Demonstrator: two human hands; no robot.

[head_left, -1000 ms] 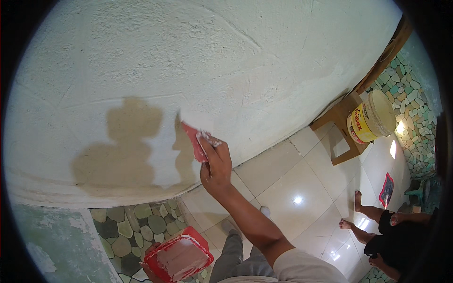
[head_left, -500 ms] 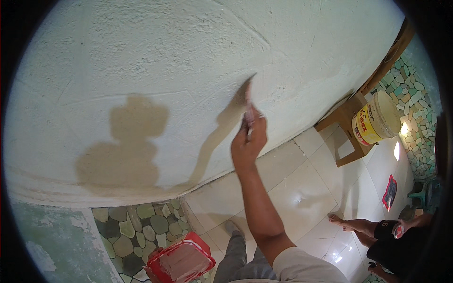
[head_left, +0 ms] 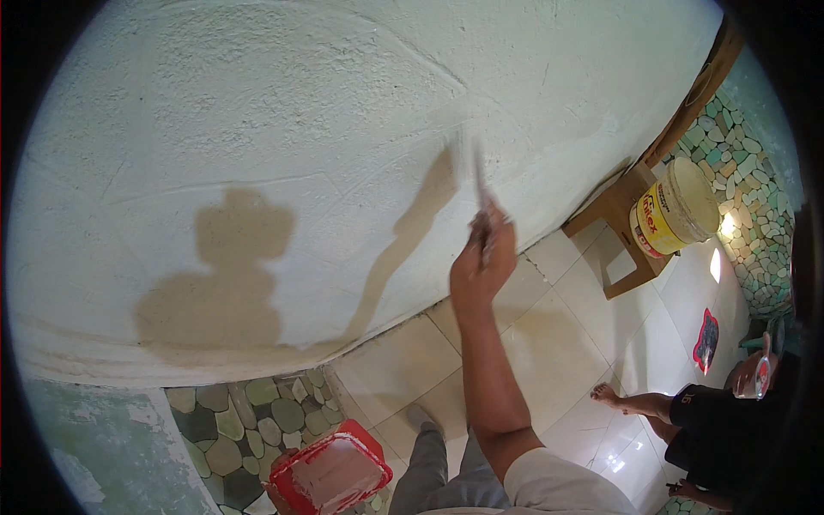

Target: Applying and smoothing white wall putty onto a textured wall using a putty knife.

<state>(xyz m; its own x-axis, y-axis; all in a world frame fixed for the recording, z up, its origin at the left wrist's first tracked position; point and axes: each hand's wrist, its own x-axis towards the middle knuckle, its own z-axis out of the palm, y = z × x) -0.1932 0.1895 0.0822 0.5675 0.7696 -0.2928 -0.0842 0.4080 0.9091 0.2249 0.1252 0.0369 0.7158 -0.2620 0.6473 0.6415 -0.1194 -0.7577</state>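
Note:
My right hand (head_left: 483, 262) is raised in front of the pale wall (head_left: 257, 103), fingers wrapped round the handle of a paintbrush (head_left: 481, 172). Motion blurs the brush, so I cannot tell whether its tip touches the wall. At the lower left, my left hand (head_left: 276, 498) grips the side of a red plastic tub (head_left: 374, 442), most of that hand being hidden behind it. Pinkish-beige paint (head_left: 335, 476) lies in the tub and smears its rim.
A yellow and white paint bucket (head_left: 674, 210) stands on a brown stool (head_left: 620, 215) to the right. Near the lower right edge sits another person (head_left: 712, 429) in dark clothes, holding something. A red-rimmed dark mat (head_left: 705, 342) lies on the tiles; pebble flooring (head_left: 227, 429) runs at left.
My right hand has swung rightward and slightly down with the paintbrush. The left hand and tub have stayed nearly still. The other person's raised hand has shifted.

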